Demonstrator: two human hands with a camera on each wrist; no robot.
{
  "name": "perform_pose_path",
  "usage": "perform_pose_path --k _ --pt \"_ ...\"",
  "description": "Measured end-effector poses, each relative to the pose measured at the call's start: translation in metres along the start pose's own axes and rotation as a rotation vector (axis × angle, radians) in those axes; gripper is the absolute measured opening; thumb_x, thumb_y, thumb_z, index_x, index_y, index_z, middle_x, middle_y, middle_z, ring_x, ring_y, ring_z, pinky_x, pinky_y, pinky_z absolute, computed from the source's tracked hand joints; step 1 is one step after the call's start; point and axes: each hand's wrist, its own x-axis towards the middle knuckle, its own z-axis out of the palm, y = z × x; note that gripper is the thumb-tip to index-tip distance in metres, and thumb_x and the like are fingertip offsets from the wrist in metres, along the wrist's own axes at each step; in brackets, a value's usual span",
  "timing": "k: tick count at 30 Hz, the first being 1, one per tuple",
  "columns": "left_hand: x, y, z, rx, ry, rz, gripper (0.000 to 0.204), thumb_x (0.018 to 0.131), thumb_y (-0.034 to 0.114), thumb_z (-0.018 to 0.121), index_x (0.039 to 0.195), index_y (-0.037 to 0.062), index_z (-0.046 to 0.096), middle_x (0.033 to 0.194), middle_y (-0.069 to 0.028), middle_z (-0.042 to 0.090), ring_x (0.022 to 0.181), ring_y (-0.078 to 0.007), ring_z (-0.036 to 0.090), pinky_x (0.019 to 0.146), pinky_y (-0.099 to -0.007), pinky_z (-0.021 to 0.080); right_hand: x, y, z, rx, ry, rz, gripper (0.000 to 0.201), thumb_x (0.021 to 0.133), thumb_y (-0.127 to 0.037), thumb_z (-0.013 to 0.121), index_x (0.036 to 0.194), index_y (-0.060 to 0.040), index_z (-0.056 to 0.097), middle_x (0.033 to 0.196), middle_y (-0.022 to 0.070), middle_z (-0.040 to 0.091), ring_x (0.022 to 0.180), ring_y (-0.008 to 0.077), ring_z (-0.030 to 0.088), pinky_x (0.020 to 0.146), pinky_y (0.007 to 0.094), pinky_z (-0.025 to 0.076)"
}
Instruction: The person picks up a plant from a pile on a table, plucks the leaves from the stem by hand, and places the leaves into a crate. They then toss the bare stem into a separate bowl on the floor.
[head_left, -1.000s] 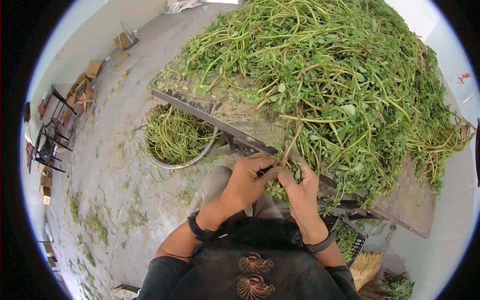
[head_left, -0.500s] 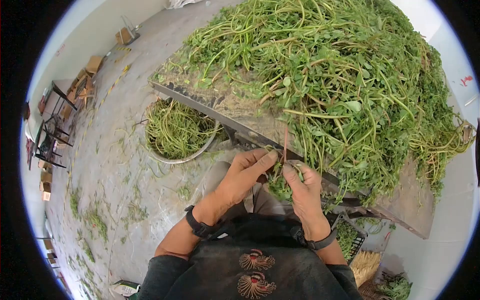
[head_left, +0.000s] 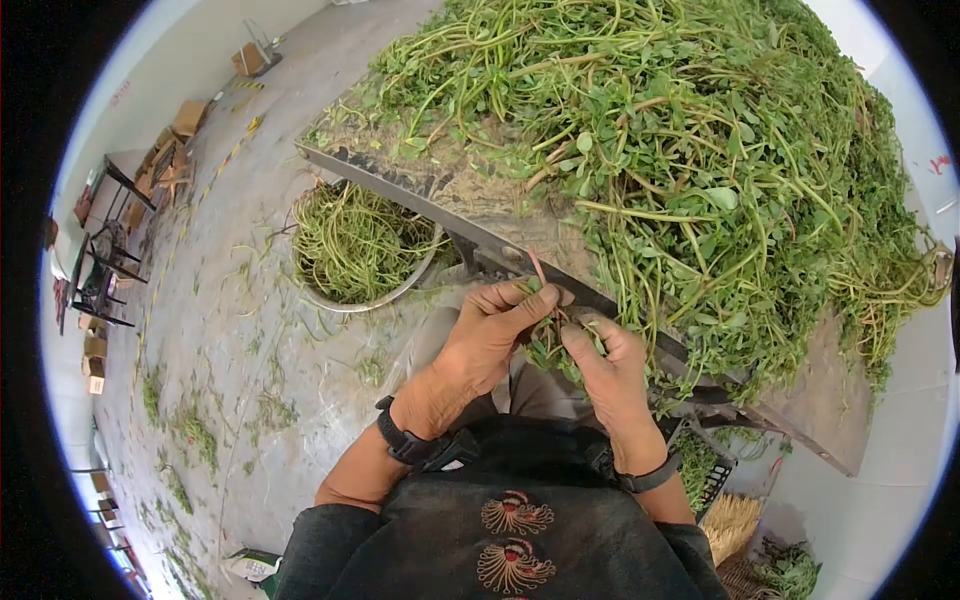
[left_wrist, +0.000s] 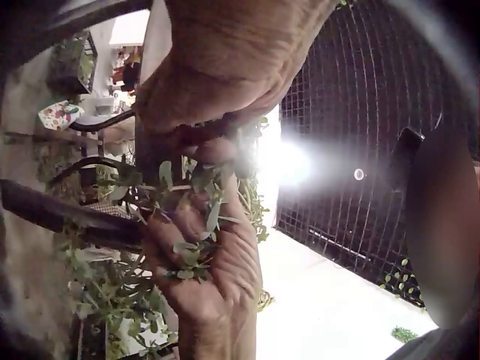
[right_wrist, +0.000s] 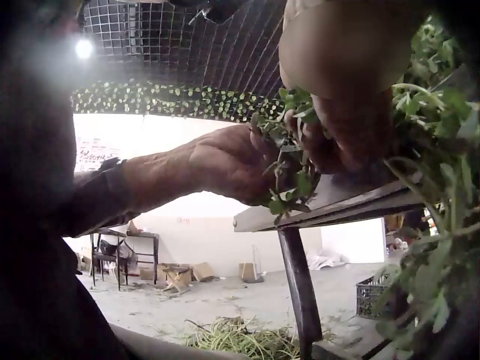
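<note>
Worn table (head_left: 475,205) under heap of greens (head_left: 680,160); littered grey floor (head_left: 325,425), cartons (head_left: 189,118) by wall (head_left: 160,75). Metal basin (head_left: 350,308) holds stems (head_left: 355,240), black crate (head_left: 716,481) greenery (head_left: 694,468). Left hand (head_left: 482,335) and right hand (head_left: 612,378) both have fingers clamped on leafy sprigs (head_left: 553,332) near table's edge.

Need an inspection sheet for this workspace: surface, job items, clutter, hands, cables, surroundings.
Surface: stained brown tabletop with a dark edge, largely covered by a large heap of green leafy stems.
Job items: small green leafy sprig, held.
Clutter: green plant scraps scattered on the grey floor.
Hands: left hand and right hand both pinch the sprig.
Cables: nothing seen.
Surroundings: round silver metal basin of green stems beside the table; brown cardboard boxes farther off.
</note>
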Motion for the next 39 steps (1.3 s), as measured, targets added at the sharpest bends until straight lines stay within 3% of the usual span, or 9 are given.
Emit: perform_pose_path --k 6,9,12,18,23,25,29,31,39 --pt "0.001 0.002 -0.011 0.000 0.019 0.004 0.016 0.086 0.014 0.061 0.092 -0.0002 0.065 0.083 -0.0064 0.066 0.069 -0.0102 0.061 0.058 -0.0237 0.049 0.001 -0.003 0.005 -0.038 0.042 0.097 0.028 0.081 -0.021 0.066 0.095 0.0026 0.062 0.083 0.0036 0.064 0.077 0.0079 0.054 0.072 0.0243 0.044" --pt "0.001 0.000 -0.011 -0.006 0.013 0.013 0.015 0.086 0.013 0.060 0.092 -0.0005 0.065 0.085 -0.0074 0.066 0.072 -0.0124 0.062 0.060 -0.0250 0.051 0.002 -0.007 0.010 0.053 -0.008 0.001 0.027 0.080 -0.021 0.068 0.093 0.0017 0.061 0.083 0.0051 0.065 0.078 0.0105 0.056 0.073 0.0254 0.044" --pt "0.000 -0.003 -0.009 0.002 0.040 0.060 0.015 0.086 0.013 0.060 0.093 -0.0002 0.065 0.086 -0.0072 0.066 0.074 -0.0134 0.063 0.061 -0.0261 0.052 0.002 -0.005 0.008 -0.202 0.041 -0.114 0.026 0.079 -0.020 0.068 0.093 0.0005 0.060 0.085 0.0063 0.065 0.079 0.0114 0.058 0.075 0.0255 0.045" --pt "-0.005 0.012 -0.011 0.057 0.004 0.080 0.018 0.087 0.013 0.058 0.096 -0.0008 0.064 0.094 -0.0099 0.065 0.084 -0.0175 0.062 0.069 -0.0299 0.053 -0.002 -0.011 0.006 0.024 -0.003 0.122 0.026 0.083 -0.020 0.064 0.101 -0.0009 0.060 0.087 0.0045 0.064 0.071 0.0077 0.055 0.068 0.0238 0.044" --pt "-0.006 0.020 -0.013 0.067 -0.102 0.149 0.021 0.090 0.015 0.054 0.094 -0.0032 0.064 0.096 -0.0086 0.064 0.086 -0.0140 0.061 0.067 -0.0260 0.053 -0.008 -0.011 -0.001 0.176 -0.041 0.322 0.027 0.085 -0.024 0.062 0.103 -0.0030 0.061 0.074 -0.0021 0.059 0.060 0.0009 0.048 0.047 0.0165 0.035" --pt "-0.007 0.015 -0.014 0.276 -0.164 0.305 0.021 0.089 0.014 0.057 0.095 -0.0040 0.063 0.098 -0.0080 0.063 0.084 -0.0124 0.061 0.068 -0.0236 0.051 -0.008 -0.009 -0.003 0.204 -0.051 0.325 0.029 0.085 -0.025 0.062 0.104 -0.0037 0.060 0.074 -0.0027 0.058 0.059 0.0005 0.047 0.044 0.0159 0.033" --pt "-0.011 0.017 -0.012 0.463 -0.169 0.263 0.018 0.088 0.011 0.058 0.095 -0.0041 0.063 0.099 -0.0082 0.062 0.080 -0.0106 0.060 0.067 -0.0225 0.050 -0.010 -0.006 -0.001 0.309 -0.033 0.389 0.034 0.085 -0.029 0.063 0.108 -0.0049 0.058 0.077 -0.0035 0.056 0.057 0.0007 0.046 0.042 0.0159 0.032" --pt "-0.010 0.016 -0.013 0.652 -0.221 0.387 0.014 0.087 0.007 0.058 0.094 -0.0039 0.064 0.092 -0.0065 0.063 0.074 -0.0092 0.060 0.065 -0.0208 0.049 -0.009 -0.004 -0.001 0.314 -0.047 0.389 0.034 0.085 -0.029 0.062 0.109 -0.0050 0.057 0.077 -0.0037 0.056 0.057 0.0006 0.046 0.042 0.0158 0.032" --pt "-0.012 0.001 -0.013 0.324 0.011 0.199 0.014 0.086 0.010 0.059 0.088 -0.0020 0.066 0.079 -0.0046 0.064 0.065 -0.0092 0.055 0.060 -0.0221 0.044 -0.011 -0.013 0.005 0.139 -0.218 0.412 0.021 0.087 -0.025 0.060 0.096 -0.0062 0.062 0.073 -0.0013 0.056 0.056 0.0051 0.049 0.046 0.0182 0.037"
